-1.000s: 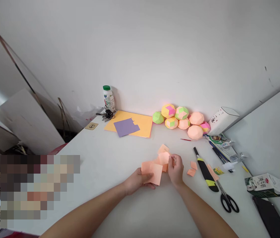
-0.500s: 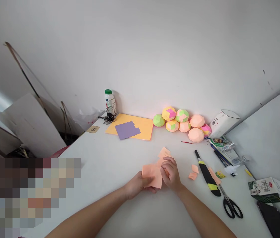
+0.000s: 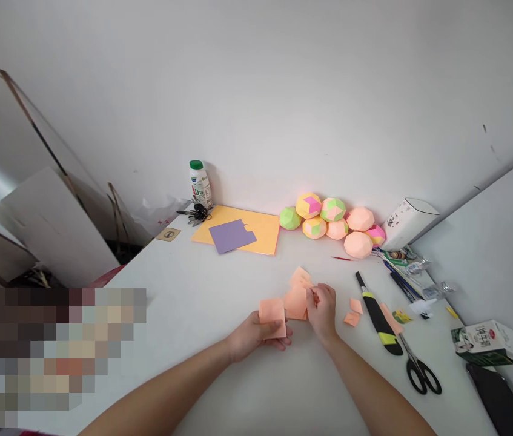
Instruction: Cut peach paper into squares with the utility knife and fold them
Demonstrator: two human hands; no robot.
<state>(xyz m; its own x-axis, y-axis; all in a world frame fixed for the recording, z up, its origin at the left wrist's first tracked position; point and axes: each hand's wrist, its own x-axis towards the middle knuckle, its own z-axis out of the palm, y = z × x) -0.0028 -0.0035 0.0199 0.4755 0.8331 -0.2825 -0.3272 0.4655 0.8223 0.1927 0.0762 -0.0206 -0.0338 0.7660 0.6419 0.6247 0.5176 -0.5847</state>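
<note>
My left hand (image 3: 252, 336) is closed on a small peach paper piece (image 3: 272, 316), thumb on top and fingers beneath. Just right of it my right hand (image 3: 322, 310) has its fingers curled together at the right edge of another peach paper piece (image 3: 295, 302). That edge is partly hidden by the fingertips. More peach paper pieces (image 3: 300, 276) lie overlapping on the table beyond. Two smaller peach scraps (image 3: 353, 318) rest to the right of my right hand.
A black and yellow utility knife (image 3: 380, 321) and scissors (image 3: 421, 370) lie at right, near a milk carton (image 3: 487, 342) and a phone (image 3: 504, 396). Along the wall stand faceted paper balls (image 3: 358, 245), orange sheets (image 3: 265, 236) with purple paper (image 3: 231, 237), keys (image 3: 198, 212) and a bottle (image 3: 200, 184).
My right hand has moved slightly right, off the paper in my left hand. The held paper now looks narrower, and more of the peach paper between the hands shows.
</note>
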